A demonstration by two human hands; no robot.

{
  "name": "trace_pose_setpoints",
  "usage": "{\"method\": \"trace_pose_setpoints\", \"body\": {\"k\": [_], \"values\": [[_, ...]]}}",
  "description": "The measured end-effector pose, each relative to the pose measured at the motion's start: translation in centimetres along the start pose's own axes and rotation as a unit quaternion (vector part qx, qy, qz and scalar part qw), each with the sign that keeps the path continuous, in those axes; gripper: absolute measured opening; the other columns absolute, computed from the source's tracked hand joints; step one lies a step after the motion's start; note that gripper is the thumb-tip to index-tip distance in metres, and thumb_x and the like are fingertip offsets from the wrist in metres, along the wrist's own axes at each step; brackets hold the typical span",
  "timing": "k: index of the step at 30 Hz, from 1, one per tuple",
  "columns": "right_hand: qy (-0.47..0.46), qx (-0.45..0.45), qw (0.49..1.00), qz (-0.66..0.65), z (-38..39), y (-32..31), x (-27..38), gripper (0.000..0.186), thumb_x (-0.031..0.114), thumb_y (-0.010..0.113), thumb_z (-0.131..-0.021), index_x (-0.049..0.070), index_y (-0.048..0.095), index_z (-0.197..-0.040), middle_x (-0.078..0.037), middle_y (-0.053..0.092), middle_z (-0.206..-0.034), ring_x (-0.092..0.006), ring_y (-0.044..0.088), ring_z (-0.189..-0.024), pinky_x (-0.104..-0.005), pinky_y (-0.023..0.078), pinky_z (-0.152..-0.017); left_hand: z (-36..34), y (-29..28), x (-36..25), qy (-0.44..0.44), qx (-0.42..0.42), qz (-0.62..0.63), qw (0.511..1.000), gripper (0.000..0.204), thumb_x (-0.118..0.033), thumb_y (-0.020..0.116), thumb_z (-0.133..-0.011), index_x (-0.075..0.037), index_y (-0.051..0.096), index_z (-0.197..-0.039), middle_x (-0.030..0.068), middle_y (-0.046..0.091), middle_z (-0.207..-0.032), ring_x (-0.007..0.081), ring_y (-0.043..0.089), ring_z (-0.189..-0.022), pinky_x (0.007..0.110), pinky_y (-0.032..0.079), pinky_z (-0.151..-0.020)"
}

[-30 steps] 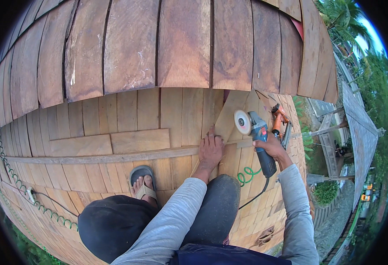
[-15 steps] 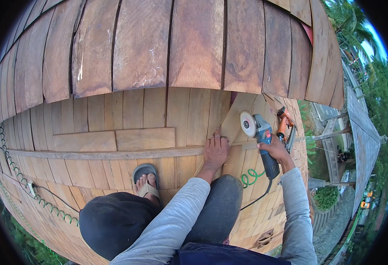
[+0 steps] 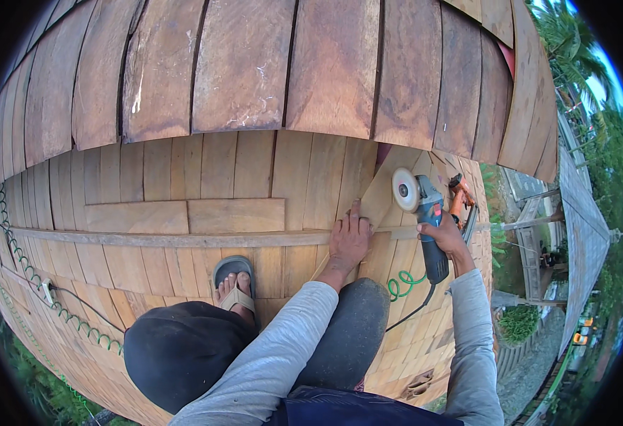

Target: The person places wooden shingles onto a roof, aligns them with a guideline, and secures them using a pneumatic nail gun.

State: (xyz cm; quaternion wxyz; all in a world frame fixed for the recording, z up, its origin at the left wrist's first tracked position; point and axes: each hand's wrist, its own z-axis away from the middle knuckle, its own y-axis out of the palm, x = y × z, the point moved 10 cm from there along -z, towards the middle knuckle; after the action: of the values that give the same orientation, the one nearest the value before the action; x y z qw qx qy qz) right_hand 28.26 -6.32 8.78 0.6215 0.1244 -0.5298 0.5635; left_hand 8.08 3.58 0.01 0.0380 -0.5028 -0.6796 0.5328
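Wooden roof (image 3: 297,273) under me, pale shingles. Row of darker, stained shingles (image 3: 332,71) overhangs it at the top of my view. Off to my right, past the roof edge, a grey roof (image 3: 581,213) on posts.

Long wood strip (image 3: 254,238) runs across the pale shingles in front of me. One slanted board (image 3: 377,199) sits at a diagonal by its right part, top end near the dark row. Two loose shingles (image 3: 236,214) lie end to end, long sides along the strip, left of my hands.

Grinder (image 3: 434,257) is in my right hand (image 3: 443,236), fingers wrapped round the body, disc end up. Left hand (image 3: 349,240) is flat, fingers extended, on the wood at the slanted board's lower end; not wrapped round anything.

Orange nail gun (image 3: 460,193) lies just beyond the grinder, to its right. My foot is in a sandal (image 3: 220,270), just below the strip. Green coiled hose (image 3: 402,286) shows left of the grinder's handle. Pale round disc (image 3: 405,189) faces my way, near the slanted board; can't tell if it's spinning.
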Motion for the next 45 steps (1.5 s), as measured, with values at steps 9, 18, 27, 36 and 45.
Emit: {"method": "trace_pose_setpoints", "body": {"k": [9, 18, 27, 36, 45], "values": [[0.012, -0.006, 1.000, -0.026, -0.4, 0.4, 0.0, 0.039, 0.010, 0.080, -0.082, 0.000, 0.059, -0.114, -0.004, 0.064, -0.093, -0.0156, 0.067, -0.077, -0.0320, 0.059, -0.072, 0.0, -0.3, -0.1, 0.008, -0.011, -0.017, 1.000, 0.027, -0.033, 0.061, -0.097, -0.007, 0.058, -0.105, 0.0232, 0.046, -0.155, 0.0317, 0.059, -0.117, 0.043, 0.047, -0.087], [0.008, 0.006, 0.999, -0.040, -0.8, 0.7, -0.4, 0.043, 0.009, 0.079, -0.083, 0.000, 0.058, -0.120, -0.005, 0.065, -0.093, -0.0178, 0.069, -0.076, -0.0331, 0.059, -0.071, -0.1, -0.6, -0.2, 0.009, -0.001, -0.019, 1.000, 0.026, -0.034, 0.058, -0.100, -0.008, 0.059, -0.101, 0.0237, 0.046, -0.157, 0.0313, 0.061, -0.116, 0.042, 0.047, -0.087], [-0.020, -0.018, 0.998, -0.057, -1.3, 0.8, 2.0, 0.039, 0.010, 0.079, -0.084, 0.001, 0.060, -0.116, -0.005, 0.067, -0.092, -0.0171, 0.069, -0.075, -0.0324, 0.057, -0.069, 0.0, -1.0, -0.2, 0.015, -0.013, -0.019, 1.000, 0.027, -0.034, 0.060, -0.098, -0.007, 0.059, -0.101, 0.0242, 0.047, -0.156, 0.0332, 0.060, -0.116, 0.043, 0.046, -0.089], [-0.029, -0.026, 0.998, -0.054, -1.9, 0.6, 1.9, 0.037, 0.010, 0.080, -0.083, 0.001, 0.062, -0.114, -0.004, 0.067, -0.090, -0.0162, 0.069, -0.074, -0.0320, 0.057, -0.070, -0.1, -0.9, -0.3, 0.016, 0.000, -0.010, 1.000, 0.025, -0.031, 0.057, -0.099, -0.007, 0.060, -0.101, 0.0251, 0.046, -0.156, 0.0314, 0.061, -0.116, 0.043, 0.047, -0.090], [-0.025, -0.025, 0.998, -0.045, -2.2, 0.4, 1.8, 0.033, 0.011, 0.081, -0.083, 0.002, 0.062, -0.109, -0.004, 0.066, -0.088, -0.0156, 0.069, -0.073, -0.0313, 0.057, -0.069, -0.1, -1.4, -0.4, 0.027, -0.032, -0.025, 0.999, 0.025, -0.032, 0.061, -0.097, -0.008, 0.059, -0.099, 0.0241, 0.047, -0.156, 0.0318, 0.062, -0.113, 0.043, 0.047, -0.088]]}}
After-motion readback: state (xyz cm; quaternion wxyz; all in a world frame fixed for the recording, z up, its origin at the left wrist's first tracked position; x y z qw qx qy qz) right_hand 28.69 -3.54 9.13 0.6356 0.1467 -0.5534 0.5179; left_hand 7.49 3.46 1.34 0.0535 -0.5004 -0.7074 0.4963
